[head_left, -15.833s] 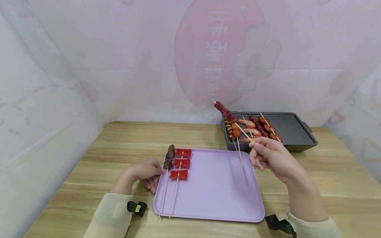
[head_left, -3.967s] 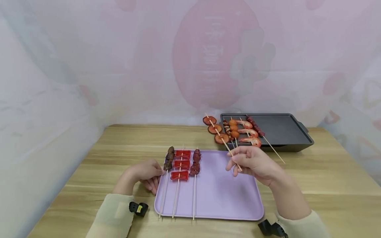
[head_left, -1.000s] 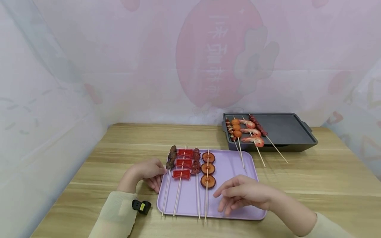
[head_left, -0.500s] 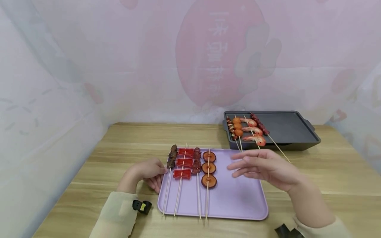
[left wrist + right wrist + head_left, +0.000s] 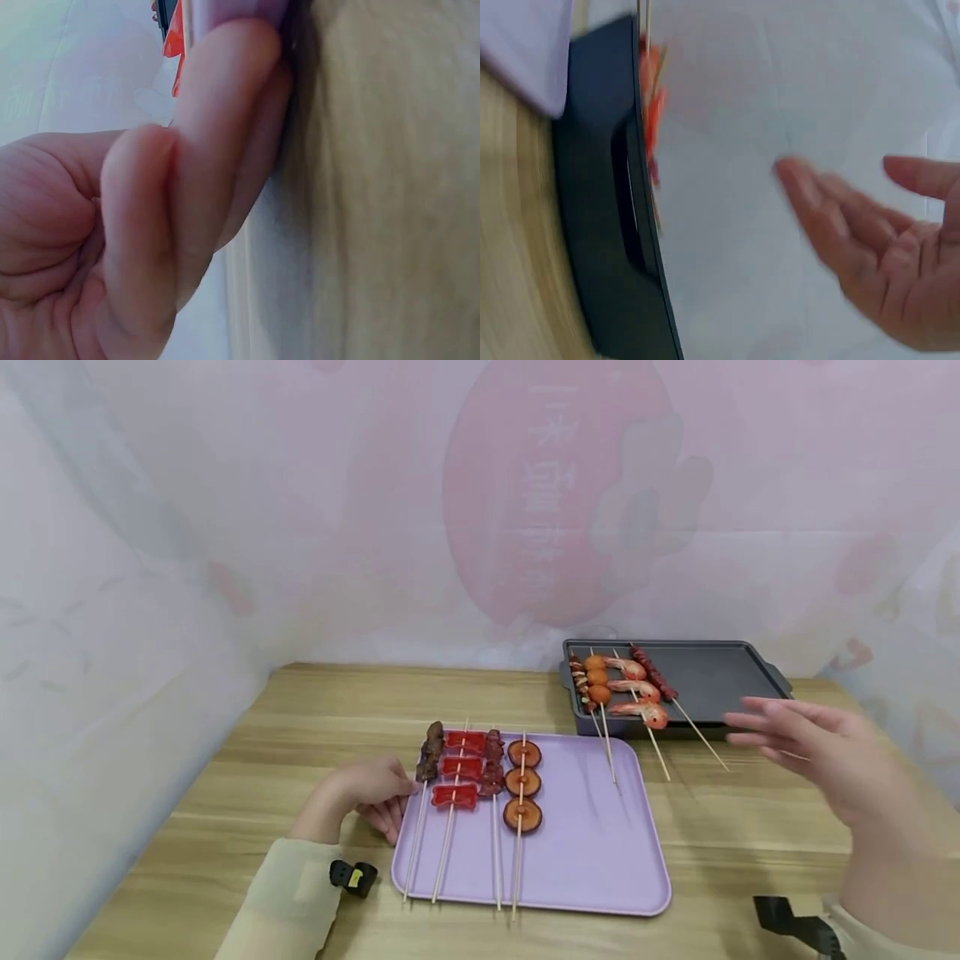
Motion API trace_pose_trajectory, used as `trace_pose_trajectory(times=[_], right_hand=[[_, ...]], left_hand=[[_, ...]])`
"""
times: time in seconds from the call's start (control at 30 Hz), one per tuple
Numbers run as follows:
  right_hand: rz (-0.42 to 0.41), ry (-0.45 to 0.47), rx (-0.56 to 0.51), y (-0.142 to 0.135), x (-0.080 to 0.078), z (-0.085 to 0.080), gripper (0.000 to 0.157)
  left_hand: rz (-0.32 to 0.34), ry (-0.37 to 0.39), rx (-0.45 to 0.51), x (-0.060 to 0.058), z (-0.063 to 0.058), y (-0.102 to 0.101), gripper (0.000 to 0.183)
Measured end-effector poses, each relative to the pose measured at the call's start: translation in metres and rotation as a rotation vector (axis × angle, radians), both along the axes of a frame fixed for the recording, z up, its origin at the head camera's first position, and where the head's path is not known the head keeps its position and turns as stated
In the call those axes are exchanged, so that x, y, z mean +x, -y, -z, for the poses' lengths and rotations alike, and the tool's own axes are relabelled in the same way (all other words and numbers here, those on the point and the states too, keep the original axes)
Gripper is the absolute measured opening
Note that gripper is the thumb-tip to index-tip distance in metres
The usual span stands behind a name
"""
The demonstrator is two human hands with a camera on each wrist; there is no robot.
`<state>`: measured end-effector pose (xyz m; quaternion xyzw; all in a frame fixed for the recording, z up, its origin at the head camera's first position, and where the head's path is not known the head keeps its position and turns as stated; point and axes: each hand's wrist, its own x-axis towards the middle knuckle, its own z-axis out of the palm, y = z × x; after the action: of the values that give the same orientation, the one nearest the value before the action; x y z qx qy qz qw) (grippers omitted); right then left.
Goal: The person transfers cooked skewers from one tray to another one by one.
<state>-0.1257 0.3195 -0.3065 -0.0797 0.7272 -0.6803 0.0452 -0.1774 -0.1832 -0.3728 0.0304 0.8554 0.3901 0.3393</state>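
Note:
My left hand (image 5: 367,793) holds the left edge of the lilac tray (image 5: 592,868), thumb at the rim and the other fingers curled beside it; in the left wrist view the fingertips (image 5: 240,45) meet the tray's edge. On the tray lie four-part rows of food: a dark meat skewer (image 5: 431,752), a red skewer (image 5: 459,768), a dark red meat skewer (image 5: 492,764) and a mushroom skewer (image 5: 522,782). My right hand (image 5: 832,760), its fingers loosely extended and holding nothing, hovers right of the tray, before the grill pan (image 5: 720,668).
In the pan's left part lie a mixed skewer (image 5: 580,683), a skewer of orange balls (image 5: 597,678), a shrimp skewer (image 5: 637,691) and another dark red meat skewer (image 5: 654,674). Their sticks overhang the front rim. A printed cloth (image 5: 360,527) stands behind the wooden table (image 5: 322,693).
Earlier, the dark red meat and mushroom skewers came from the pan onto the tray. Since letting go of the mushroom skewer, my right hand has moved right, off the tray. The left hand stays.

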Motion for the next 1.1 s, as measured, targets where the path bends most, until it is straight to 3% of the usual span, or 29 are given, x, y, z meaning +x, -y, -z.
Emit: trace_pose_trajectory(times=[0.07,0.13,0.23,0.33,0.47,0.57,0.73,0.93,1.1], right_hand=[[0.13,0.066,0.18,-0.016,0.002,0.002,0.021],[0.185,0.123,0.321,-0.028,0.002,0.003,0.014],[0.142,0.188,0.422,-0.038,-0.001,0.006,0.019],[0.072,0.211,0.465,-0.038,-0.007,0.012,0.042],[-0.009,0.246,0.377,-0.033,-0.015,0.022,0.044],[-0.045,0.271,0.273,-0.029,-0.018,0.027,0.028],[-0.067,0.282,0.131,-0.021,-0.02,0.033,0.025],[-0.08,0.331,0.112,-0.009,-0.025,0.038,0.022],[-0.193,0.368,-0.026,-0.002,-0.031,0.047,0.021]], left_hand=[[-0.006,0.0,-0.01,-0.001,-0.001,-0.001,0.041],[-0.004,-0.013,-0.023,0.0,-0.002,-0.003,0.04],[-0.007,-0.037,-0.046,0.0,-0.005,-0.006,0.039],[-0.019,-0.051,-0.057,0.0,-0.006,-0.008,0.037],[-0.041,-0.043,-0.053,0.002,-0.005,-0.009,0.036],[-0.049,-0.042,-0.043,0.003,-0.004,-0.009,0.04],[-0.051,-0.035,-0.028,0.002,-0.002,-0.008,0.045],[-0.054,-0.014,-0.018,0.001,-0.003,-0.008,0.045],[-0.054,-0.022,-0.029,0.001,-0.003,-0.007,0.046]])
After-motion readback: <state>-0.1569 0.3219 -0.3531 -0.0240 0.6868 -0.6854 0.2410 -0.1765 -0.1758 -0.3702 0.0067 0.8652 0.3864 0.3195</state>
